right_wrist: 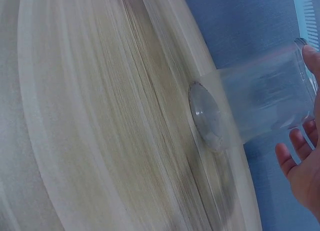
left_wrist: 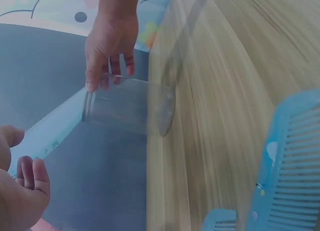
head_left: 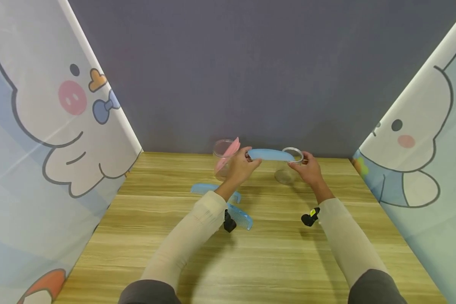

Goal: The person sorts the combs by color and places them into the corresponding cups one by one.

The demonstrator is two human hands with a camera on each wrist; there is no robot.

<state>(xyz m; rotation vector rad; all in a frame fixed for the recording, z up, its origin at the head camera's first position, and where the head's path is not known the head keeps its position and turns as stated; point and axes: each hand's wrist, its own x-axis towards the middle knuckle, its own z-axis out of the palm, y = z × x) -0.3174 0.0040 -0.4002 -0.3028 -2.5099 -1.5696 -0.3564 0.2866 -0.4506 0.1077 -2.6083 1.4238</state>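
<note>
A light blue comb [head_left: 270, 155] is held near its left end between the thumb and fingers of my left hand [head_left: 240, 166]. Its far end reaches the rim of a clear plastic jar [head_left: 285, 176], overlapping the opening in the head view. The right hand [head_left: 308, 169] grips that jar at its rim, thumb on the near side. In the right wrist view the clear jar [right_wrist: 267, 93] stands upright on the tabletop. Teeth show along one edge of the blue comb [left_wrist: 50, 133] in the left wrist view.
A second clear jar [head_left: 217, 151] with a pink comb [head_left: 228, 154] leaning in it stands behind the left hand. Two more blue combs lie on the wooden table [head_left: 273, 261], one blue comb [head_left: 240, 216] partly under the left forearm. A dark wall [head_left: 228, 76] rises behind.
</note>
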